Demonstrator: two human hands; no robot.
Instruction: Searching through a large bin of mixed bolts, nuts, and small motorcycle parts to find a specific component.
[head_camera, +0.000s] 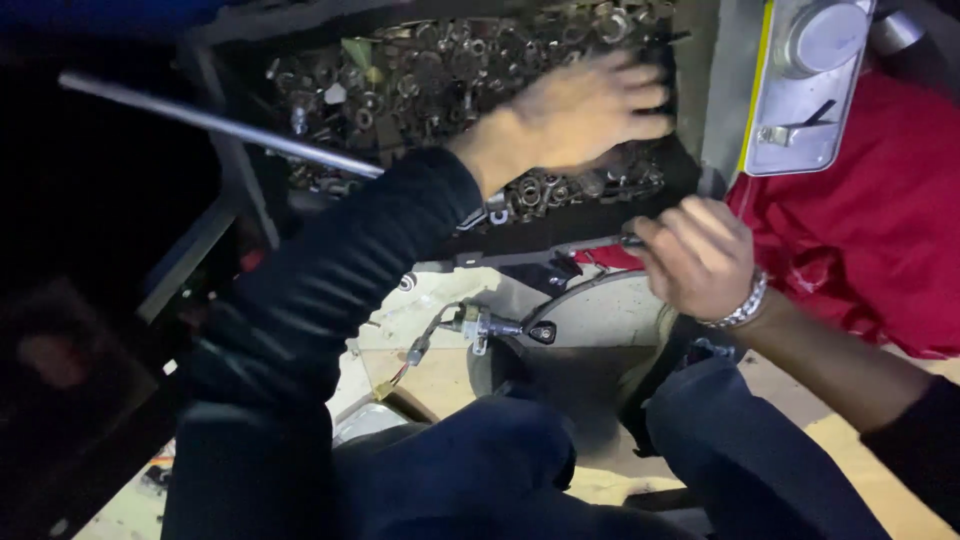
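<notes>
My left hand (580, 112) reaches into a dark tray (520, 235) filled with several loose nuts, washers and bolts (420, 80); its fingers are spread over the pile and blurred, with nothing seen in them. My right hand (700, 255), with a metal bracelet on the wrist, is closed around a thin dark tool (632, 241) whose tip pokes out to the left. Below both hands lies a small metal part with a wire (480, 325) on a pale surface.
A long metal rod (220, 125) slants across the upper left. A red cloth (870, 210) lies at the right, under a pale metal casing with a round cap (810, 80). My knees in dark trousers fill the bottom. The left side is dark.
</notes>
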